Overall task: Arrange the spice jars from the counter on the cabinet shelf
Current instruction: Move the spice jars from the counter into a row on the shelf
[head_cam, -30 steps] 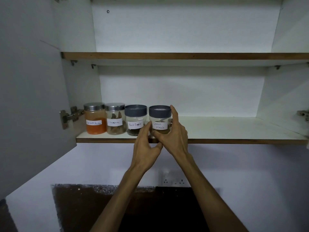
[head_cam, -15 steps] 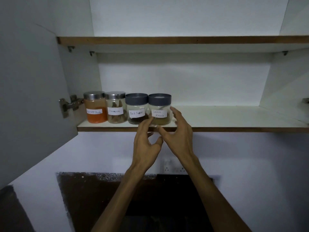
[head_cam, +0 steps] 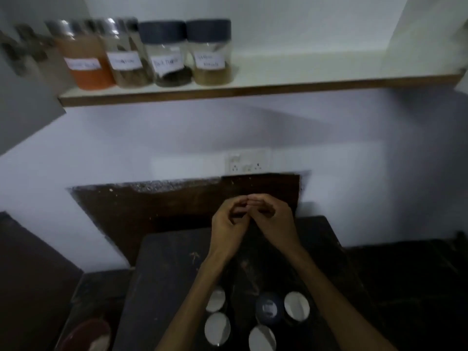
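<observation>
Several labelled spice jars stand in a row at the left of the cabinet shelf (head_cam: pixel 278 88): an orange-filled jar (head_cam: pixel 86 59), a silver-lidded jar (head_cam: pixel 126 57), and two dark-lidded jars (head_cam: pixel 166 54) (head_cam: pixel 210 53). On the dark counter (head_cam: pixel 164 274) below stand several more jars, seen from above: silver lids (head_cam: pixel 217 328) (head_cam: pixel 296 305) and one dark lid (head_cam: pixel 269 308). My left hand (head_cam: pixel 228 226) and my right hand (head_cam: pixel 273 224) hover together above the counter, fingers loosely curled, fingertips touching each other, holding nothing.
The open cabinet door (head_cam: pixel 22 102) hangs at the left. A wall socket (head_cam: pixel 247 162) sits on the white wall below the shelf. A reddish bowl (head_cam: pixel 86 335) is at the counter's lower left. The right part of the shelf holds nothing.
Both hands have dropped from the shelf edge, away from the rightmost jar, to above the counter. The view has tilted down, bringing the counter jars into sight.
</observation>
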